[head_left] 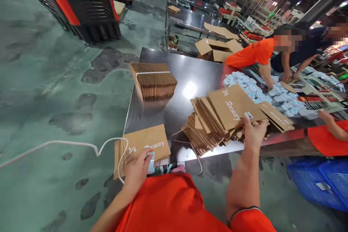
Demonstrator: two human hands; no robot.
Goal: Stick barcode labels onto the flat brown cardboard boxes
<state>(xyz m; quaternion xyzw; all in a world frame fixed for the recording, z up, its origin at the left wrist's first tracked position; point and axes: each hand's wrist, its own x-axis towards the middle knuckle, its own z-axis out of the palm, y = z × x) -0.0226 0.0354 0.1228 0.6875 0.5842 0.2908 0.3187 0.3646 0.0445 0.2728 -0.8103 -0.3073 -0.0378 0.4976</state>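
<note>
A fanned pile of flat cartons (199,136) is lying on the metal table (194,69).
Right hand (254,133) is clasping a barcoded carton (231,103) by its near corner atop the pile — staggered edges probably easing single picks; left hand (137,169) is pinching a pale slip (151,163) over a smaller stack (148,136).

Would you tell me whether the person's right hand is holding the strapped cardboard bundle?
No, the right hand grips a printed cardboard piece, while the strapped bundle sits apart on the metal table.
</note>
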